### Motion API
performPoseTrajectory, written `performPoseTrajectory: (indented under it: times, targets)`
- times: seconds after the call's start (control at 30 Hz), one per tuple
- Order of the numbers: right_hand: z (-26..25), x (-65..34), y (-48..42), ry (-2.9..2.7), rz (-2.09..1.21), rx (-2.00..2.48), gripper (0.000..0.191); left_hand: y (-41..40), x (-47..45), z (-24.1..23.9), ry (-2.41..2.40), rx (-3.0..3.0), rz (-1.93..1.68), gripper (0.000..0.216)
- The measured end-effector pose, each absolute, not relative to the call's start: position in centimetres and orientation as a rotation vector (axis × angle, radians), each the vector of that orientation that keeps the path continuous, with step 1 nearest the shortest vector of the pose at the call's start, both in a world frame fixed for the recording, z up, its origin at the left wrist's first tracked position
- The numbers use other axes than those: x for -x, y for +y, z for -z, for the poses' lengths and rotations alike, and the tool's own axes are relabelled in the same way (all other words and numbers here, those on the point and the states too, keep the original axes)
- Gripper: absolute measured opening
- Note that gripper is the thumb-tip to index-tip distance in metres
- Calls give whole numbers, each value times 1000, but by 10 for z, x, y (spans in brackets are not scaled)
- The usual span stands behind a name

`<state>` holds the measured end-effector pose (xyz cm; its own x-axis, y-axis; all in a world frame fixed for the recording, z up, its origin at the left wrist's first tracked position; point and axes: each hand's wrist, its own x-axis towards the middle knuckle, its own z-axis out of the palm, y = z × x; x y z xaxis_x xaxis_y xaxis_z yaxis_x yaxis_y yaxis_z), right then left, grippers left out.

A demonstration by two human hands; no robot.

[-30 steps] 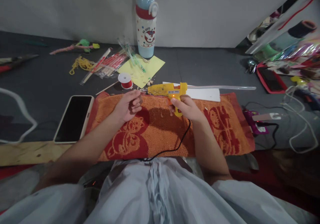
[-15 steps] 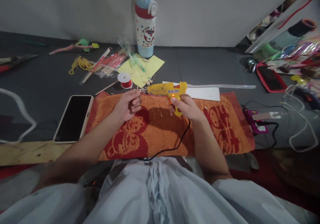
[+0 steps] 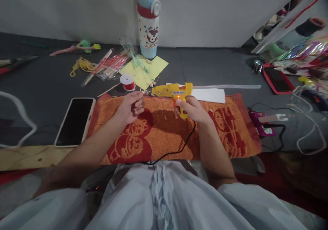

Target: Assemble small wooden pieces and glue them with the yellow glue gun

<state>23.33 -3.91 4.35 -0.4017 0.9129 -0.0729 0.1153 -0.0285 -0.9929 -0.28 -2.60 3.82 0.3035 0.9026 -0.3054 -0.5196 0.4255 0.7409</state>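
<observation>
Two hands work over an orange towel [image 3: 164, 131] laid across the person's lap edge and the dark floor. Fingers of the right hand [image 3: 192, 109] are wrapped tightly around the grip of a yellow glue gun [image 3: 172, 90], with one fingertip on its trigger; a small orange light glows on the gun's body, its nozzle points left toward the other hand, and a long clear glue stick [image 3: 228, 86] juts out of its back to the right. Fingers of the left hand [image 3: 131, 106] are curled in toward the thumb, pinching something small just at the nozzle's tip; what it is cannot be made out. A black cord [image 3: 179, 148] runs from the gun's handle down across the towel. Just behind the gun lies a white sheet [image 3: 210, 95], and a spool of red thread [image 3: 128, 82] stands near the left hand beside a yellow paper [image 3: 157, 66]. A phone [image 3: 75, 121] lies face up just left of the towel. Farther back, a patterned water bottle [image 3: 148, 25] stands against the wall, with packets of sticks [image 3: 112, 64] and a yellow chain [image 3: 81, 65] to its left.
</observation>
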Motion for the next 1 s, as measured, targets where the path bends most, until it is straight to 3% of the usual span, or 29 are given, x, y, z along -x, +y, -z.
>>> performPoseTrajectory:
  times: [1.0]
  targets:
    - [-43, -236, -39, -1578, -1506, 1132, 54, -28, 0, -41, 847, -619, -1019, 28]
